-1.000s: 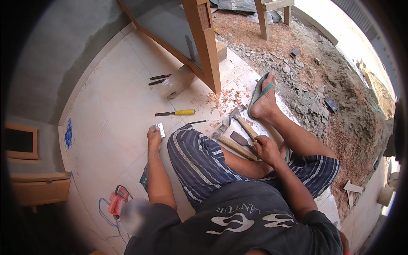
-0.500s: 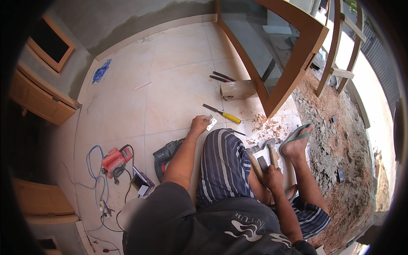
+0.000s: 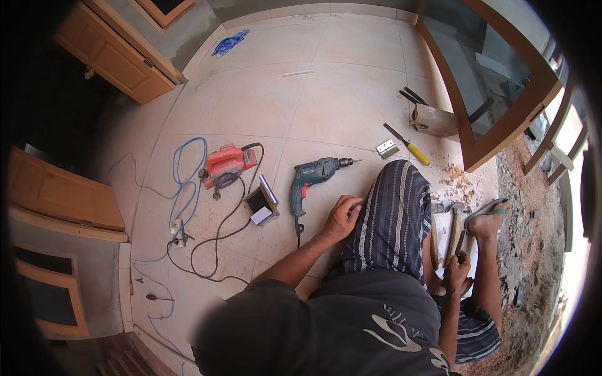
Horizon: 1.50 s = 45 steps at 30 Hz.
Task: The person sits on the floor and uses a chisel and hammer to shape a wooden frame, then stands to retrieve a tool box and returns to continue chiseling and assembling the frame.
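My left hand rests beside my left thigh, fingers loosely bent and apart, with nothing visible in it. On the tiles past my knee lies a silver hinge, next to a chisel with a yellow handle. A blue-grey power drill with a bit fitted lies left of that knee. Between my legs, my right hand is closed around a dark flat bar, seen nearly edge-on; its kind is unclear. Close to that hand are two wooden-handled hammers, one of them a claw hammer.
A red electric planer, loose cables and a small open box lie to the left. Wood shavings are scattered ahead of my feet. A glazed wooden door and a cylindrical piece stand far right. Rubble borders the tiles.
My left hand has let go of the hinge, which now lies on the tiles, and has drawn back to my thigh. The view has swung left, showing the whole drill. My right hand keeps the bar.
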Motion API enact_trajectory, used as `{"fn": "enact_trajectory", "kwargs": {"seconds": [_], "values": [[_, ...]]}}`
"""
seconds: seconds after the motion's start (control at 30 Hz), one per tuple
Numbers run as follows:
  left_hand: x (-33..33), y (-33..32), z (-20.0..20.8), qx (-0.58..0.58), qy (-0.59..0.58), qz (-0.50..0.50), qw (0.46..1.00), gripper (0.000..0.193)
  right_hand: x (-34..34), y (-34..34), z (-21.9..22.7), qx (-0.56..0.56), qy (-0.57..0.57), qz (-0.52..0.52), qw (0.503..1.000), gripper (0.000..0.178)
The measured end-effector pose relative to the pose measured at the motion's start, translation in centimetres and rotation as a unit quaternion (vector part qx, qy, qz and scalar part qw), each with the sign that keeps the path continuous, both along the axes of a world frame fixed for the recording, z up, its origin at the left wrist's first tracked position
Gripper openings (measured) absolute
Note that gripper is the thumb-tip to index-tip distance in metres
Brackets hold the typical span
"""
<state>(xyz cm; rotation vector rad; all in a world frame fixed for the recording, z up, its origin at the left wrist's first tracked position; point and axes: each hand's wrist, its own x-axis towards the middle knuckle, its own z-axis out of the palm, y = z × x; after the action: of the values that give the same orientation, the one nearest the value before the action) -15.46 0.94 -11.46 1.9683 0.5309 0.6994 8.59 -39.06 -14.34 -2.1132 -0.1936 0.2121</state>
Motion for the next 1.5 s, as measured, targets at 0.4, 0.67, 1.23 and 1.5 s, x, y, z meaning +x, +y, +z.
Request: {"fn": "enact_trajectory", "kwargs": {"seconds": [0.4, 0.67, 1.23, 1.5], "values": [[-9.1, 2.4, -6.8, 0.272, 0.194, -0.074, 0.94, 0.05, -2.3, -0.5, 34.0, 0.149, -0.239, -0.073, 0.957, 0.026], [-7.9, 0.7, -6.7, 0.409, 0.369, -0.094, 0.829, 0.074, -5.9, -11.3, 49.5, 0.021, -0.399, -0.223, 0.889, 0.03], [-9.0, 3.7, -15.7, 0.712, 0.408, 0.014, 0.571, 0.067, 9.9, -4.0, 49.7, -0.7, 0.147, -0.119, 0.689, 0.034], [-5.9, 1.2, -4.4, 0.469, 0.408, -0.123, 0.773, 0.086, 18.2, -4.3, 46.2, -0.619, 0.128, -0.056, 0.773, 0.043]]}}
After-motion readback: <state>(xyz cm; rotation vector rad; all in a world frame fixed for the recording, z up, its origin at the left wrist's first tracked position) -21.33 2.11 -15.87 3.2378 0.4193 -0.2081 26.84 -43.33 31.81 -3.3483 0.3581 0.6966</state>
